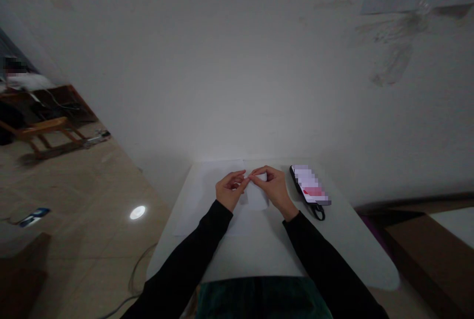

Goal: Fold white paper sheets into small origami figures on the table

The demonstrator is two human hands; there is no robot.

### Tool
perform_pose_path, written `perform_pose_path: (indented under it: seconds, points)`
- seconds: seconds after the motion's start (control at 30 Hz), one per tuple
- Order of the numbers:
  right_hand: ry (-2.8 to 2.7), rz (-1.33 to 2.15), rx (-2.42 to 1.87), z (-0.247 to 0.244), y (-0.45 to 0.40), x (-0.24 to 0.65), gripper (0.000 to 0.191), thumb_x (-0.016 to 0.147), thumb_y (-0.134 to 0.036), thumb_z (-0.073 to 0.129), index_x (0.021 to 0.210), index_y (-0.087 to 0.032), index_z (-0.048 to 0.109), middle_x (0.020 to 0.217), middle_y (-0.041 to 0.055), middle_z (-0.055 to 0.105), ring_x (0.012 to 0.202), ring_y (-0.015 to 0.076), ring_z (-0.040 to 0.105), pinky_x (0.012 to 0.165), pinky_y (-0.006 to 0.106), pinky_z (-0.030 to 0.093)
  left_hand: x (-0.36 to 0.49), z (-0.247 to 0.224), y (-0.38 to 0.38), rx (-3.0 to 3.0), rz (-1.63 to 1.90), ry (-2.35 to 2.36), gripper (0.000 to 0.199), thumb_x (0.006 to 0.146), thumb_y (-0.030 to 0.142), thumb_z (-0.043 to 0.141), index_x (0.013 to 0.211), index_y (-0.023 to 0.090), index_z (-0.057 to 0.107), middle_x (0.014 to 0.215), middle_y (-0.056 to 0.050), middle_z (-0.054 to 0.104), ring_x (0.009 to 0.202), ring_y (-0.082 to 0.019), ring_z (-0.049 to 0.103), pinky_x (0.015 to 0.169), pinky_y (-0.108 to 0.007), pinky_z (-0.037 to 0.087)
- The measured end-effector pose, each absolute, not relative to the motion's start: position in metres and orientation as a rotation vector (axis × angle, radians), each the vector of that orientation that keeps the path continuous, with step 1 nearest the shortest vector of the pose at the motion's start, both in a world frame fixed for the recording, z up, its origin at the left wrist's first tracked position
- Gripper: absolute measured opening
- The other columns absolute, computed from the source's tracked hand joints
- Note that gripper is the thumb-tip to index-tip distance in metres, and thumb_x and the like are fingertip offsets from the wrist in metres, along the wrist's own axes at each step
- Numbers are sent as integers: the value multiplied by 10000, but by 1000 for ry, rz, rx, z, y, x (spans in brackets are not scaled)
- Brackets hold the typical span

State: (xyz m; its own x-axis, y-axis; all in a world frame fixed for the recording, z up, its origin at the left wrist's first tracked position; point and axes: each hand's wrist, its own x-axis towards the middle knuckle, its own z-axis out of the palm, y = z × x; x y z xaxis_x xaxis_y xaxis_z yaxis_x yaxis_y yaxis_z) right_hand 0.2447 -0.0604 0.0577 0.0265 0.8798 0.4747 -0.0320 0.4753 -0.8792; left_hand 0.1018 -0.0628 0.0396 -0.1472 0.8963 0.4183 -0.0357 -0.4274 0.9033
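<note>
Over the white table (266,255), my left hand (230,189) and my right hand (273,185) meet at their fingertips. Both hands are closed in a pinch on something small and whitish between them, too small to name. Under my left hand lies a large white paper sheet (207,210). A smaller white paper (259,201) sits beneath and beside my right hand. To the right of my right hand rests a phone (309,185) with its screen lit and a dark strap loop at its lower end.
A pale wall (237,87) rises behind the table. Left of it, a wooden chair (48,126) stands on the tiled floor, with a cable (137,264) near the table. At the right is a brown cardboard box (425,245). Part of a person shows at far left.
</note>
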Motion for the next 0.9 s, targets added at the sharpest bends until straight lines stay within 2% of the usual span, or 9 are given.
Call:
perform_pose_path:
  seconds: [0.13, 0.23, 0.3, 0.47, 0.9]
  points:
    - [-1296, 934, -866, 53, -58, 243, 212, 649, -368, 757, 746, -200, 671, 773, 37, 702, 703, 173, 634, 665, 295, 485, 99, 39, -58, 1414, 1614, 962, 196, 640, 284, 773, 775, 149, 727, 652, -20, 640, 536, -87, 572, 466, -193, 501]
    - [-1197, 1062, -904, 52, -57, 242, 384, 620, -389, 767, 942, -207, 663, 759, 23, 705, 632, 161, 626, 582, 276, 472, 95, 37, -53, 1378, 1613, 949, 188, 629, 276, 779, 747, 141, 724, 651, -27, 660, 549, -101, 591, 511, -221, 521]
    - [-1122, 1163, -921, 52, -57, 242, 431, 625, -395, 758, 993, -193, 660, 746, 26, 707, 613, 159, 627, 571, 276, 469, 91, 36, -48, 1349, 1620, 967, 198, 621, 274, 783, 752, 137, 723, 646, -28, 670, 556, -108, 603, 537, -232, 530]
    - [-1029, 1242, -932, 47, -53, 244, 315, 610, -385, 760, 808, -144, 718, 745, 70, 716, 672, 181, 644, 655, 309, 486, 83, 33, -41, 1327, 1611, 1058, 220, 601, 280, 791, 750, 132, 724, 690, -45, 696, 606, -128, 633, 584, -248, 542]
    - [-1023, 1179, -1012, 39, -46, 245, 299, 602, -418, 752, 719, -144, 721, 665, 61, 704, 570, 161, 607, 588, 306, 491, 75, 31, -35, 1368, 1538, 1110, 240, 584, 304, 796, 736, 132, 725, 713, -64, 714, 626, -154, 651, 607, -275, 548]
